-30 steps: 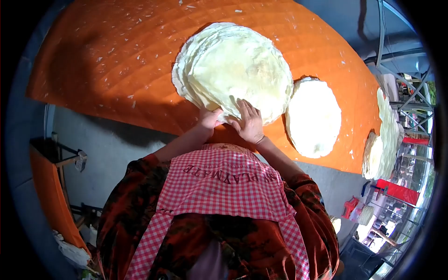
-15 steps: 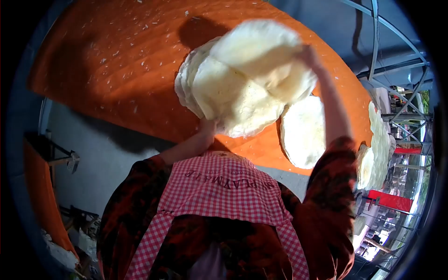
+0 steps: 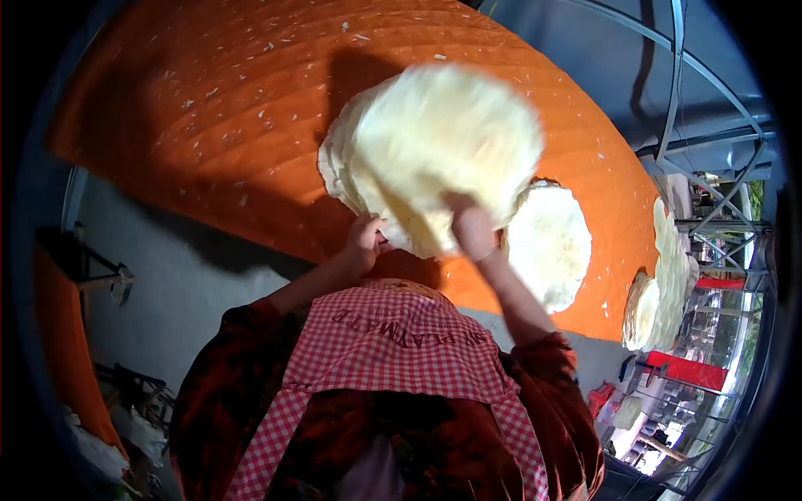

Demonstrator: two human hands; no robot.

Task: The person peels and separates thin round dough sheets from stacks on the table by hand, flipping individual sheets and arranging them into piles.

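Observation:
A large, thin round flatbread (image 3: 455, 125), blurred by motion, is lifted and tilted over a pile of similar flatbreads (image 3: 336, 163). My right hand (image 3: 474, 230) is closed on its near edge; the fingertips are smeared and partly hidden. At the near left edge of the pile, my left hand (image 3: 365, 240) pinches the rim of the bread, with thumb and fingers together. How many layers it grips I cannot tell. Right of the pile, another round flatbread (image 3: 551, 246) lies flat, close to my right forearm.
An orange cloth (image 3: 225, 167) covers the table, with pale crumbs scattered over it. More flatbreads (image 3: 668, 284) lie at the table's far right end. Metal frame bars (image 3: 672, 83) stand behind it. Another orange-covered surface (image 3: 67, 342) is at lower left.
My right hand has come down and toward me from the pile's far right side, bringing the flatbread's edge along. My left hand stays at the near left edge, now more visible.

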